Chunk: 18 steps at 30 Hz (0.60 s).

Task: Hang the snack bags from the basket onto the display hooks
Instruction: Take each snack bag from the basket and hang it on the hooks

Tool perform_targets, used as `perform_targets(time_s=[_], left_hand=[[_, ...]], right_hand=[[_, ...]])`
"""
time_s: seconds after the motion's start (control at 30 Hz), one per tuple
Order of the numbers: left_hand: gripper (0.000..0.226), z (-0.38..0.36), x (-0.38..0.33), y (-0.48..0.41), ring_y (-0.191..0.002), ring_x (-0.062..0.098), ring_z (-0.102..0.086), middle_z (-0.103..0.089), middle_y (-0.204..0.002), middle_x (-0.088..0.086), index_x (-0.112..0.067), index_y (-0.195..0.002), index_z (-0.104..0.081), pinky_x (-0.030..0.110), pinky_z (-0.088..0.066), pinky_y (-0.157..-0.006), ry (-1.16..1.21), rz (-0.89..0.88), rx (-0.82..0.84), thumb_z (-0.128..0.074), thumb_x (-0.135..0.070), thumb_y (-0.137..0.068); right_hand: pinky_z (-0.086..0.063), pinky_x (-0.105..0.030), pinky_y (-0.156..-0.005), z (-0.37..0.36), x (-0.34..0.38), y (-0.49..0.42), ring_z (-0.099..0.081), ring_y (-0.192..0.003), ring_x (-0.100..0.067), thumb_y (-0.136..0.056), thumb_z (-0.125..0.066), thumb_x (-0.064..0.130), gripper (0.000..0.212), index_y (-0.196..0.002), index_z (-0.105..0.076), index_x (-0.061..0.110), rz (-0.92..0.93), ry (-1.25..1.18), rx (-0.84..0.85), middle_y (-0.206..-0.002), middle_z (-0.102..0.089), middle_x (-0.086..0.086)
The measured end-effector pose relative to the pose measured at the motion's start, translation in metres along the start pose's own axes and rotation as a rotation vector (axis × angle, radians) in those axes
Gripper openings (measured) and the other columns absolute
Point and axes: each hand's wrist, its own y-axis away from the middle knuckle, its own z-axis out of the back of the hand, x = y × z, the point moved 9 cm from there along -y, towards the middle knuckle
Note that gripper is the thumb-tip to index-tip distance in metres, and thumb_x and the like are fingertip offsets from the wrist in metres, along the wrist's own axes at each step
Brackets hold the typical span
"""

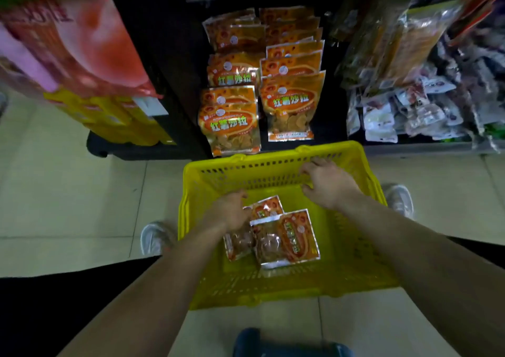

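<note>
Two orange snack bags [276,233] lie flat on the floor of the yellow basket [262,288], towards its left wall, printed sides up. The first bag [269,206] points its top edge at the basket's far wall, and the second bag [289,239] lies just beside it with one edge over it. The left hand [229,212] is down inside the basket on the first bag, seen from the back, its fingers [241,195] curled downward over the bag's left edge; whether they have closed round the bag or only rest on it cannot be told. The right hand [328,184] hovers at the basket's far wall, its fingers [308,169] loosely bent and a little apart, holding nothing; whether they touch the wall is unclear. Both bare forearms reach in from the basket's near side. The basket stands on the pale tiled floor [68,206], with one light shoe [154,238] just outside its left wall and another [400,198] just outside its right wall. Beyond the basket's far wall, a dark display rack [175,56] carries many more bags of the same orange kind in two overlapping columns, one [229,121] to the left and one [292,102] to the right, the lowest bags ending near the basket's far rim. Left of the rack, well apart from the basket, hang large blurred red and pink packets [82,42] above yellow packs [114,113]. Right of the rack, a heap of small pale packets [404,113] fills a low shelf. A blue object [292,345], too blurred to name, shows at the frame's lower edge, on the basket's near side.
</note>
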Motion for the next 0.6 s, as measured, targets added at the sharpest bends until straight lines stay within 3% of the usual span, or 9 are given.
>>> perform_targets(time_s=[0.13, 0.3, 0.4, 0.6], left_hand=[[0.052, -0.033, 0.029, -0.014, -0.12, 0.032, -0.058, -0.059, -0.137, 0.014, -0.017, -0.14, -0.05, 0.035, -0.049, -0.092, -0.022, 0.064, 0.056, -0.061, -0.038, -0.094], [0.048, -0.067, 0.042, -0.049, -0.114, 0.033, -0.059, -0.06, -0.131, 0.014, -0.017, -0.133, -0.054, 0.036, -0.049, -0.088, -0.057, 0.067, 0.089, -0.065, -0.035, -0.09], [0.062, -0.085, 0.043, -0.076, -0.123, 0.036, -0.053, -0.054, -0.137, 0.014, -0.018, -0.139, -0.047, 0.046, -0.048, -0.097, -0.12, 0.063, 0.116, -0.069, -0.039, -0.086], [0.08, -0.112, 0.028, -0.124, -0.138, 0.036, -0.035, -0.036, -0.152, 0.012, -0.018, -0.149, -0.034, 0.045, -0.038, -0.109, -0.094, 0.031, 0.119, -0.074, -0.039, -0.083]], right_hand=[[-0.043, -0.042, -0.101, -0.083, -0.021, 0.002, -0.045, -0.129, -0.034, -0.09, -0.062, 0.039, 0.051, -0.135, -0.049, 0.023, -0.068, 0.007, 0.233, -0.142, -0.044, -0.011], [-0.049, -0.046, -0.094, -0.163, -0.056, 0.001, -0.057, -0.115, -0.041, -0.089, -0.064, 0.032, 0.048, -0.128, -0.048, 0.011, -0.229, -0.109, 0.386, -0.126, -0.051, -0.018], [-0.048, -0.047, -0.088, -0.193, -0.074, 0.0, -0.058, -0.111, -0.045, -0.093, -0.057, 0.027, 0.043, -0.128, -0.044, 0.005, -0.349, -0.202, 0.37, -0.122, -0.051, -0.022], [-0.047, -0.048, -0.087, -0.222, -0.093, -0.002, -0.058, -0.111, -0.045, -0.093, -0.06, 0.031, 0.047, -0.126, -0.037, 0.007, -0.514, -0.331, 0.289, -0.125, -0.052, -0.023]])
